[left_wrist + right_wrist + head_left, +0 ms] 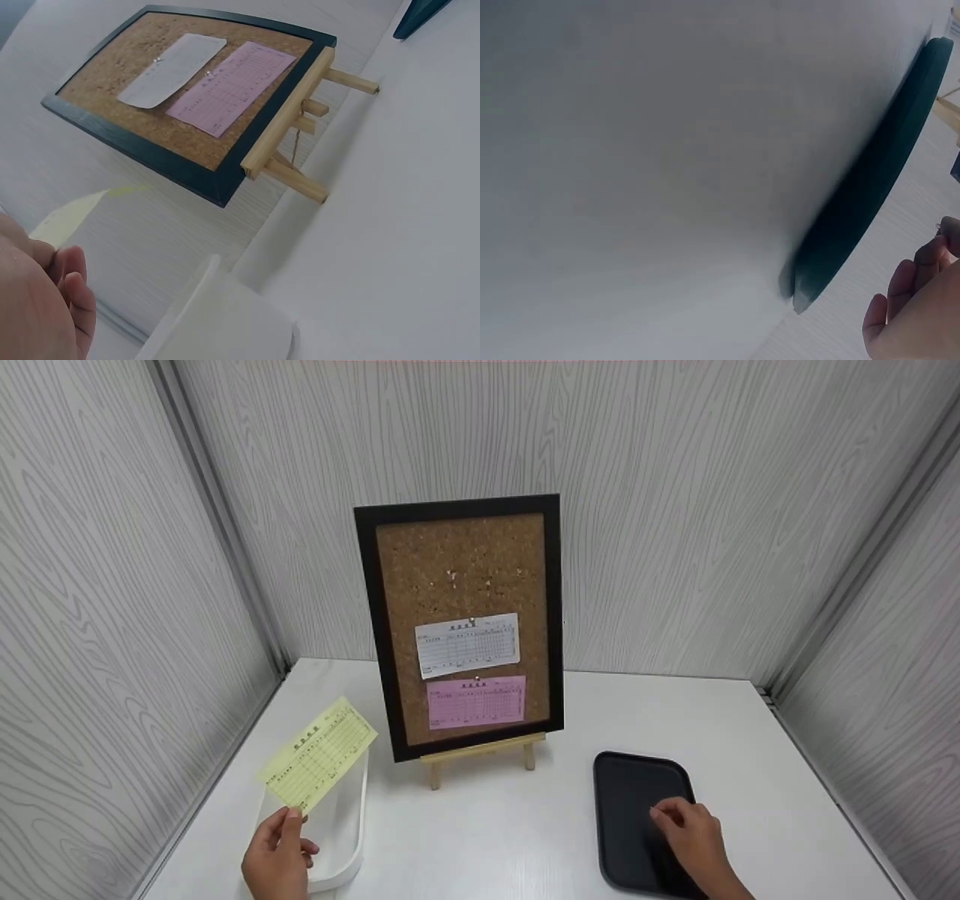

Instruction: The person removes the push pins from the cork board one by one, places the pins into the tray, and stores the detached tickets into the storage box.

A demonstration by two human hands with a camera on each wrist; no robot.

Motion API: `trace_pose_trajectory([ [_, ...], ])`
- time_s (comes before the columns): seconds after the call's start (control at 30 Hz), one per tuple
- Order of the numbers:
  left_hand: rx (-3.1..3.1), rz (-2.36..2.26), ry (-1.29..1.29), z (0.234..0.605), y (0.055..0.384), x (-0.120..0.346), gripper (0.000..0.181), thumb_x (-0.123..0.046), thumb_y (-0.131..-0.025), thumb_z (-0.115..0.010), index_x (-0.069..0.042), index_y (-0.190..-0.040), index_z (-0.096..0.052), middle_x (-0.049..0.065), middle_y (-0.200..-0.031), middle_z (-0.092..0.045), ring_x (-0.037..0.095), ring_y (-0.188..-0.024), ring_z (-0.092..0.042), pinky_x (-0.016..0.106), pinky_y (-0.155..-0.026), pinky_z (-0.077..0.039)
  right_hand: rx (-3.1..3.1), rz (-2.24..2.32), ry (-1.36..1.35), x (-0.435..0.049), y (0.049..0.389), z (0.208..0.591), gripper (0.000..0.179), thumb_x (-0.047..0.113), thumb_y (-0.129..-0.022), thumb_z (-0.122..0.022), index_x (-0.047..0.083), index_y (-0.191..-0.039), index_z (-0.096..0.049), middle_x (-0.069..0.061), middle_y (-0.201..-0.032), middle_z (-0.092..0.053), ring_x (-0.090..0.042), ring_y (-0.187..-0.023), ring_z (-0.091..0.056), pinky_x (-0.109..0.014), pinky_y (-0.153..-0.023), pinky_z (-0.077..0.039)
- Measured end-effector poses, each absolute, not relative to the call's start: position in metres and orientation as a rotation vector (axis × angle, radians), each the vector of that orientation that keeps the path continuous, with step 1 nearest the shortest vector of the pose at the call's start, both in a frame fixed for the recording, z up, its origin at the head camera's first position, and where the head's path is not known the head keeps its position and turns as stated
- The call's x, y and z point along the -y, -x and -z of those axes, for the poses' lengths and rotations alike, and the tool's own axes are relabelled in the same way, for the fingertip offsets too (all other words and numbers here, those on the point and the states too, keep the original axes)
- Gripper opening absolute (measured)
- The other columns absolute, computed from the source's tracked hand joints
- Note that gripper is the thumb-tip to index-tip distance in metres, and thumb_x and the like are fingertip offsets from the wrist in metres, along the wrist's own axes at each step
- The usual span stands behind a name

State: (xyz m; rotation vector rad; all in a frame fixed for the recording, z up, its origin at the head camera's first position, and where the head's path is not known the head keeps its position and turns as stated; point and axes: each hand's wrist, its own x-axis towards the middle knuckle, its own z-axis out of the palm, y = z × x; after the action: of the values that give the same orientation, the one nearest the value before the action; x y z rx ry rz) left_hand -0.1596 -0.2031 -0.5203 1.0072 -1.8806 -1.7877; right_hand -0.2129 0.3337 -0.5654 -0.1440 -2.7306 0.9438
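My left hand (279,855) pinches a yellow form slip (321,754) by its lower corner, holding it up over the white bin (358,829). In the left wrist view the yellow slip (69,219) is seen nearly edge-on. Above the black tray (626,810), my right hand (694,836) has thumb and forefinger pressed together on a small clear pin (939,226), mostly hidden by the fingertips. A framed corkboard (465,547) stands between the hands. Pinned to it are a white slip (469,645) and, just below, a pink slip (477,703), each with a pin at its top edge.
A small wooden easel (484,748) holds the corkboard upright on the white table (480,840). Pale wood-grain panels (660,510) enclose the table at the back and both sides. Small pale marks dot the cork above the white slip.
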Motion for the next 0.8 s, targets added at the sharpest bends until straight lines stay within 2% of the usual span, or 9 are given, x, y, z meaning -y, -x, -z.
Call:
trace_pose_trajectory([
  [0.1, 1.871, 1.81, -1.058, 0.527, 0.16, 0.206, 0.046, -0.029, -0.105, -0.053, 0.001, -0.14, -0.053, 0.02, -0.122, -0.063, 0.012, -0.058, -0.058, 0.028, -0.051, -0.049, 2.794, -0.926, 0.134, -0.334, 0.213, 0.566, 0.007, 0.02, -0.093, -0.073, 0.013, -0.091, -0.071, 0.002, -0.08, -0.064, -0.014, -0.078, -0.052, -0.03, -0.071, -0.04],
  [0.23, 1.857, 1.831, -1.101, 0.534, 0.16, 0.209, 0.045, -0.027, -0.105, -0.052, 0.003, -0.14, -0.052, 0.025, -0.129, -0.061, 0.012, -0.057, -0.059, 0.027, -0.05, -0.049, 2.853, -0.912, 0.11, -0.335, 0.213, 0.566, 0.006, 0.02, -0.092, -0.074, 0.015, -0.09, -0.072, 0.003, -0.08, -0.064, -0.013, -0.078, -0.053, -0.032, -0.071, -0.041],
  [0.5, 1.865, 1.818, -1.123, 0.544, 0.161, 0.215, 0.046, -0.024, -0.104, -0.054, 0.006, -0.139, -0.053, 0.022, -0.119, -0.068, 0.012, -0.053, -0.059, 0.028, -0.049, -0.049, 2.907, -0.86, 0.107, -0.334, 0.213, 0.567, 0.007, 0.021, -0.09, -0.075, 0.017, -0.086, -0.072, 0.006, -0.078, -0.066, -0.012, -0.077, -0.055, -0.034, -0.073, -0.041],
  [0.63, 1.863, 1.838, -1.083, 0.547, 0.16, 0.218, 0.045, -0.023, -0.103, -0.056, 0.007, -0.137, -0.054, 0.01, -0.099, -0.074, 0.011, -0.053, -0.059, 0.027, -0.049, -0.049, 2.933, -0.817, 0.074, -0.334, 0.213, 0.57, 0.007, 0.018, -0.089, -0.075, 0.019, -0.084, -0.071, 0.008, -0.078, -0.067, -0.013, -0.077, -0.057, -0.038, -0.075, -0.041],
  [0.73, 1.876, 1.853, -1.043, 0.547, 0.159, 0.22, 0.047, -0.023, -0.102, -0.058, 0.009, -0.136, -0.054, -0.008, -0.083, -0.072, 0.011, -0.052, -0.06, 0.027, -0.049, -0.049, 2.942, -0.779, 0.044, -0.336, 0.214, 0.572, 0.008, 0.017, -0.088, -0.076, 0.02, -0.082, -0.071, 0.008, -0.078, -0.068, -0.014, -0.078, -0.056, -0.041, -0.077, -0.041],
  [0.8, 1.881, 1.871, -1.019, 0.547, 0.159, 0.221, 0.047, -0.022, -0.101, -0.059, 0.01, -0.136, -0.054, -0.013, -0.079, -0.071, 0.011, -0.052, -0.06, 0.027, -0.049, -0.05, 2.944, -0.745, 0.038, -0.337, 0.214, 0.574, 0.01, 0.016, -0.087, -0.077, 0.021, -0.08, -0.071, 0.009, -0.078, -0.069, -0.014, -0.079, -0.058, -0.044, -0.08, -0.042],
])
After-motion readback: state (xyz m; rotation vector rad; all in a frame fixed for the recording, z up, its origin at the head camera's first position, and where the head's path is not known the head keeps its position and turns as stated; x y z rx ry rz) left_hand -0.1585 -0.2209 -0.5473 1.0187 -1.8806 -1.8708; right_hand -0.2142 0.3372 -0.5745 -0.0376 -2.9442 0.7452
